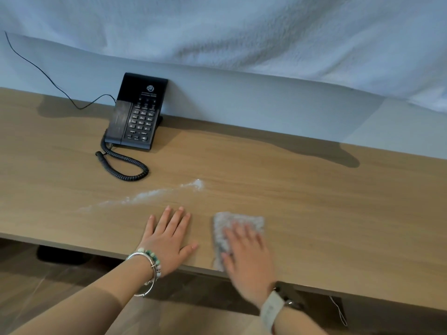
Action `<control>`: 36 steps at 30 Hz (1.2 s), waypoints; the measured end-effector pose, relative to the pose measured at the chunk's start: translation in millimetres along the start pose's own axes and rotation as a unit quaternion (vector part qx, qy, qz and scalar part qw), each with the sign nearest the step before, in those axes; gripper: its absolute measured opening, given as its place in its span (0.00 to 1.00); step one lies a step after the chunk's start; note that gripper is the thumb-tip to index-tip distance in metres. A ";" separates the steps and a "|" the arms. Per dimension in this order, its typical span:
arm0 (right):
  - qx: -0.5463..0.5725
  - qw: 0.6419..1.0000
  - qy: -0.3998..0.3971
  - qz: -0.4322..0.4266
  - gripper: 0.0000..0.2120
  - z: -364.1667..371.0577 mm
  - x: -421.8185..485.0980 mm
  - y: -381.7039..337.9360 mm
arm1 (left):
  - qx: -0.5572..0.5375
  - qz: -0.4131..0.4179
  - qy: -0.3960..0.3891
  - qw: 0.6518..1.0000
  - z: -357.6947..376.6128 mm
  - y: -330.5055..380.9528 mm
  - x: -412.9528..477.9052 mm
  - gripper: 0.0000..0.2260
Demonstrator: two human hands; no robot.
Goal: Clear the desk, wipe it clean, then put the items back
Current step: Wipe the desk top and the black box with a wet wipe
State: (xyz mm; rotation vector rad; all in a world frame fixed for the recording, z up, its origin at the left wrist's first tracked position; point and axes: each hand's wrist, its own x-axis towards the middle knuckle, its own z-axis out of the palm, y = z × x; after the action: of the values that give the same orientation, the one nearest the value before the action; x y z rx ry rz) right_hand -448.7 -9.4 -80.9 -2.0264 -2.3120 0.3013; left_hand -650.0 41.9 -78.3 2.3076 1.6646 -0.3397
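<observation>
A long wooden desk [314,201] runs across the view. My right hand [246,257] presses flat on a grey cloth [235,222] near the desk's front edge; the hand is blurred. My left hand [169,240] lies flat on the desk just left of the cloth, fingers straight and spread. A streak of white powder [145,195] crosses the wood just beyond my left hand. A black desk phone [136,112] with a coiled cord [123,163] stands at the back left against the wall.
A thin black cable [43,73] runs from the phone up the white wall. White fabric [266,32] hangs over the wall above the desk. Below the front edge lies a wooden floor [48,298].
</observation>
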 end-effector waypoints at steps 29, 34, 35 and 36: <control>0.038 0.975 -0.059 -0.209 0.28 -15.9 76.3 -47.1 | -0.083 -0.049 0.122 0.988 -37.9 -54.7 9.0 0.27; 0.050 0.997 -0.015 0.057 0.22 -23.9 155.8 8.0 | -0.086 -0.094 0.127 0.984 -52.1 -65.8 27.1 0.27; 0.057 0.991 0.004 0.119 0.23 -27.0 161.0 19.3 | -0.087 -0.098 0.127 0.983 -54.1 -66.7 31.4 0.27; 0.059 0.984 0.016 0.169 0.23 -28.6 163.5 26.5 | -0.089 -0.102 0.127 0.983 -55.4 -67.4 36.3 0.27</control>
State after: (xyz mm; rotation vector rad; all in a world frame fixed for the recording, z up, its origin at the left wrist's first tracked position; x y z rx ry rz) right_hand -440.7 158.2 -72.1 -2.3358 -1.8732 0.4039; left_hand -701.2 114.0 -44.8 2.1264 1.9695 0.0670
